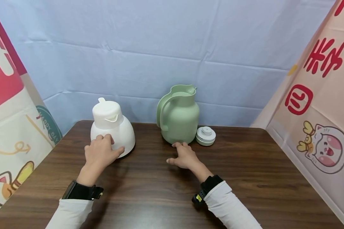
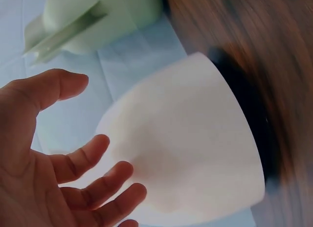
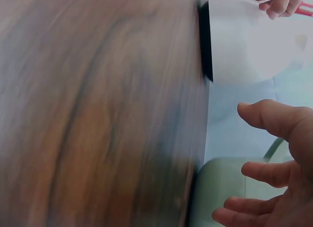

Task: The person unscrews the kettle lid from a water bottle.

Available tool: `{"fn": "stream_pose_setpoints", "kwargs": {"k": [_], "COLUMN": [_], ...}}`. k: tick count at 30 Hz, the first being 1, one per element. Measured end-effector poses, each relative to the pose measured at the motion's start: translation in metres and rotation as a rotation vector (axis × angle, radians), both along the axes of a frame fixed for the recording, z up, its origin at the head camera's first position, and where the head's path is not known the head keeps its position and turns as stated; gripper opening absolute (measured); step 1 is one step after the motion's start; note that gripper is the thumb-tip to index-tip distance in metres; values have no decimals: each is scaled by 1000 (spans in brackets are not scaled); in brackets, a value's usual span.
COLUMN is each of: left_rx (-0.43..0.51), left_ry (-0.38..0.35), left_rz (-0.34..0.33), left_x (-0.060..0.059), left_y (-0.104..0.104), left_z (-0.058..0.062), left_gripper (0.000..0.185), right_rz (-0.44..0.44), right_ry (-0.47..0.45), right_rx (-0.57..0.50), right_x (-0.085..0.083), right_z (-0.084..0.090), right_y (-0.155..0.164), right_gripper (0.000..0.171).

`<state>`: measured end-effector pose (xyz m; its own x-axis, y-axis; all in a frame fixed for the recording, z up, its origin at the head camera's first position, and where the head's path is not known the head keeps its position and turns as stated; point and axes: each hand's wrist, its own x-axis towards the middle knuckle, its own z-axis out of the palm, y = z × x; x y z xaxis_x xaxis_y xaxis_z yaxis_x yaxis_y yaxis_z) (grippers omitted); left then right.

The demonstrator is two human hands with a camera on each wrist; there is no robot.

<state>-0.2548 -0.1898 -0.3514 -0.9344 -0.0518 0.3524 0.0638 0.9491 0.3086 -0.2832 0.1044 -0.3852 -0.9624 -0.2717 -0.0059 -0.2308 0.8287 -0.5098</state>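
Observation:
A white thermos jug with its lid on stands at the left of the table. My left hand is in front of it, fingers spread and loosely bent; the left wrist view shows the fingertips close to the jug's side, and I cannot tell if they touch. A green thermos jug stands upright in the middle, its top uncovered and its handle to the left. My right hand hovers before its base with thumb and fingers apart, holding nothing. Beside the green jug lies a round white-and-green lid.
All of this stands near the back edge of a dark wooden table. A pale blue cloth hangs behind it. Printed sheets flank the table on both sides.

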Motion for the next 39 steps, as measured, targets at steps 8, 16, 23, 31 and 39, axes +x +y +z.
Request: {"fn": "stream_pose_setpoints", "kwargs": {"k": [8, 16, 23, 31, 39], "left_rx": [59, 184, 363, 475, 526], "left_ry": [66, 63, 38, 50, 10], "left_rz": [97, 102, 36, -7, -34], "left_x": [0, -11, -31, -49, -59], "left_y": [-22, -41, -54, -56, -56], "left_z": [-6, -8, -9, -11, -10], "left_gripper": [53, 74, 95, 107, 107], "right_rz": [29, 74, 112, 119, 130], "right_ry": [51, 80, 75, 58, 38], "right_rx": [34, 44, 67, 107, 131], "right_x": [4, 10, 15, 10, 8], "right_z": [2, 4, 0, -2, -5], "right_y": [-20, -39, -48, -63, -72], "right_gripper": [58, 58, 56, 57, 58]}}
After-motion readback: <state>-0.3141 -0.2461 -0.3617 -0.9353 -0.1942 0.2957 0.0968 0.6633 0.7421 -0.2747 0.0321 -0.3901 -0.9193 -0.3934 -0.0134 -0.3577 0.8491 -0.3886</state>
